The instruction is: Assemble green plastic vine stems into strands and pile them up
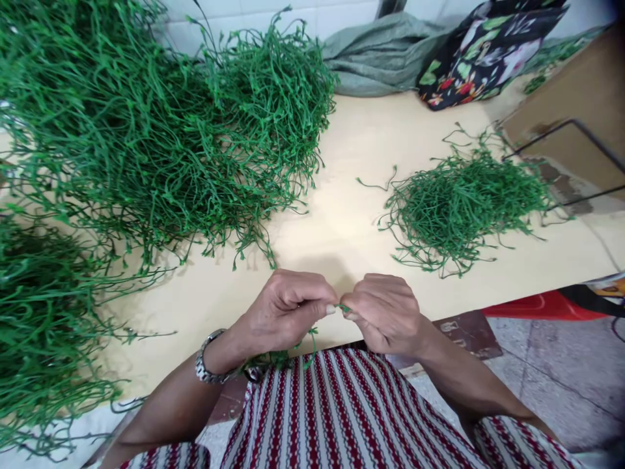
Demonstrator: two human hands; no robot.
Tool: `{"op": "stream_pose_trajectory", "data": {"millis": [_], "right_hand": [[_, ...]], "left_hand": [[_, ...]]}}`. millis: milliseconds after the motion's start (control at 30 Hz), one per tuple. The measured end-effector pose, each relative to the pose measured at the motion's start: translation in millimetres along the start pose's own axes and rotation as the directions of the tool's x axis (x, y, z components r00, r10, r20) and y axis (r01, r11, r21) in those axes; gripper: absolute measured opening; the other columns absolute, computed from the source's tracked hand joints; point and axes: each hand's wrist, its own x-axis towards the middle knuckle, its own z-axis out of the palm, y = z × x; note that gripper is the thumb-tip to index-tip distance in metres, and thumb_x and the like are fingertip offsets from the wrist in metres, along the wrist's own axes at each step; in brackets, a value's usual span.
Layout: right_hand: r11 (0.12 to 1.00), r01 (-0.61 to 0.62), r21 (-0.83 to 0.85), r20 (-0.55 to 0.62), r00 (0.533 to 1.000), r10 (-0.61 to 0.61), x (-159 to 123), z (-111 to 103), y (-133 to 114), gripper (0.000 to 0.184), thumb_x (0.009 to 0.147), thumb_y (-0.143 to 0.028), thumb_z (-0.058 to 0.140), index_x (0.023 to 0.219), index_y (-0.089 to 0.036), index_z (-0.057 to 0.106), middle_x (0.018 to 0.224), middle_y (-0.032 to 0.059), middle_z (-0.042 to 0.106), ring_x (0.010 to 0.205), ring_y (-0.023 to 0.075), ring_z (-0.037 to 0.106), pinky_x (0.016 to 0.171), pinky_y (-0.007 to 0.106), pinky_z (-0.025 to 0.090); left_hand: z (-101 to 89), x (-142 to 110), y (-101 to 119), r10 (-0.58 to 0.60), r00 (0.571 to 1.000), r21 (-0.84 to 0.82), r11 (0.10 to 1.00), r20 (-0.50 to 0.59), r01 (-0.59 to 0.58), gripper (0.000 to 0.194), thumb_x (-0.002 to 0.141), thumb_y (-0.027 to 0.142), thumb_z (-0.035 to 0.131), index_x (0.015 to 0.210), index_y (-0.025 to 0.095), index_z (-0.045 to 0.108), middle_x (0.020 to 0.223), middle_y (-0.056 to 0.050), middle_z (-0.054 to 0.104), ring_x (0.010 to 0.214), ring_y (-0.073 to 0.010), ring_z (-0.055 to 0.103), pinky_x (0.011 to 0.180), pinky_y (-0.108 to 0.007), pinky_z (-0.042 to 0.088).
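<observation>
At near edge of table [346,221], left hand [288,312] and right hand [385,312] curled, fingertips pinching green stem [344,308]. Fine handwork on stem, seemingly; calls for precise, light pinch. Loose stems [276,358] under left wrist, grip unclear. Large heap [161,150] on table's left, smaller heap [463,202] right.

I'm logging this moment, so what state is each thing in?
Left hand: closed, pinching
Right hand: closed, pinching
Green bit: between both hands' fingertips
Wristwatch: worn, left wrist
Large green heap: loose, tangled
Smaller green heap: loose, tangled
Cardboard: surface torn
</observation>
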Motion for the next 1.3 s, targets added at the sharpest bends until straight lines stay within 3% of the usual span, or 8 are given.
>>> {"op": "stream_pose_trajectory", "data": {"millis": [333, 467, 700, 867, 1000, 1133, 1233, 1300], "right_hand": [[0.998, -0.032, 0.060, -0.059, 0.998, 0.035, -2.9, -4.9, -3.9, 0.010, 0.077, -0.009, 0.047, 0.077, -0.017, 0.053, 0.055, -0.0003, 0.048, 0.049, 0.0114, 0.042, 0.049, 0.026, 0.033], [0.994, -0.061, 0.086, 0.007, 0.998, 0.061, -2.4, -5.9, -0.6, 0.009, 0.082, -0.012, 0.046, 0.078, -0.018, 0.052, 0.058, -0.0002, 0.052, 0.052, 0.0115, 0.045, 0.051, 0.025, 0.034], [0.985, -0.154, 0.078, 0.139, 0.980, 0.142, -2.0, -3.4, 4.6, 0.026, 0.088, -0.020, 0.044, 0.063, -0.018, 0.041, 0.052, -0.0036, 0.043, 0.047, 0.0089, 0.036, 0.049, 0.024, 0.028], [0.976, -0.204, 0.068, 0.259, 0.949, 0.181, -3.3, 0.2, 3.5, 0.028, 0.090, -0.023, 0.039, 0.062, -0.018, 0.041, 0.051, -0.0049, 0.038, 0.045, 0.0080, 0.033, 0.048, 0.023, 0.025], [0.979, -0.128, 0.156, 0.395, 0.917, 0.057, -4.6, 0.8, 9.8, 0.029, 0.088, -0.021, 0.036, 0.060, -0.018, 0.041, 0.052, -0.0040, 0.040, 0.047, 0.0082, 0.035, 0.049, 0.023, 0.025], [0.944, -0.095, 0.318, 0.545, 0.832, -0.100, -4.1, -12.0, 24.7, 0.028, 0.087, -0.017, 0.033, 0.061, -0.018, 0.043, 0.053, -0.0030, 0.044, 0.049, 0.0083, 0.039, 0.051, 0.022, 0.029], [0.946, -0.131, 0.297, 0.579, 0.812, -0.069, -0.6, -23.5, 34.9, 0.025, 0.089, -0.019, 0.037, 0.066, -0.017, 0.048, 0.059, -0.0018, 0.048, 0.054, 0.0084, 0.043, 0.054, 0.022, 0.032], [0.954, -0.176, 0.243, 0.538, 0.843, 0.018, 1.4, -24.8, 38.7, 0.022, 0.089, -0.020, 0.039, 0.071, -0.016, 0.051, 0.063, -0.0005, 0.050, 0.057, 0.0087, 0.045, 0.055, 0.022, 0.033]], "left_hand": [[0.2, 2.0, 6.6, 0.100, 0.995, 0.086, 0.991, -0.002, -0.099, 0.014, 0.079, 0.007, 0.051, 0.071, 0.012, 0.062, 0.059, -0.001, 0.059, 0.049, -0.0067, 0.047, 0.047, -0.019, 0.036], [1.1, 0.4, 5.3, 0.139, 0.990, 0.222, 0.967, -0.036, -0.127, 0.011, 0.080, 0.010, 0.050, 0.079, 0.013, 0.061, 0.061, 0.000, 0.058, 0.051, -0.0073, 0.048, 0.048, -0.019, 0.038], [4.0, -4.8, -4.5, 0.312, 0.949, 0.586, 0.762, 0.039, -0.275, 0.022, 0.077, 0.006, 0.047, 0.094, 0.013, 0.058, 0.059, 0.000, 0.056, 0.052, -0.0104, 0.047, 0.050, -0.023, 0.036], [0.0, -5.2, -3.5, 0.210, 0.964, 0.709, 0.655, 0.160, -0.261, 0.017, 0.078, 0.008, 0.042, 0.077, 0.015, 0.057, 0.054, 0.001, 0.051, 0.047, -0.0109, 0.041, 0.047, -0.026, 0.029], [-5.0, -4.9, 3.1, 0.041, 0.950, 0.647, 0.723, 0.310, -0.242, 0.018, 0.078, 0.008, 0.039, 0.066, 0.017, 0.050, 0.055, 0.002, 0.049, 0.049, -0.0102, 0.041, 0.049, -0.025, 0.030], [-12.0, -4.9, 3.0, -0.097, 0.894, 0.548, 0.817, 0.437, -0.178, 0.022, 0.074, 0.005, 0.041, 0.056, 0.017, 0.046, 0.050, 0.003, 0.043, 0.048, -0.0091, 0.039, 0.049, -0.025, 0.029], [-18.4, -1.2, -1.1, -0.130, 0.924, 0.424, 0.905, 0.360, -0.038, 0.020, 0.078, 0.008, 0.042, 0.064, 0.015, 0.055, 0.056, 0.002, 0.047, 0.052, -0.0084, 0.042, 0.052, -0.023, 0.032], [-21.9, 2.3, -4.2, -0.175, 0.954, 0.285, 0.953, 0.242, 0.103, 0.015, 0.080, 0.013, 0.044, 0.083, 0.013, 0.059, 0.059, 0.002, 0.048, 0.052, -0.0079, 0.042, 0.050, -0.021, 0.032]]}}
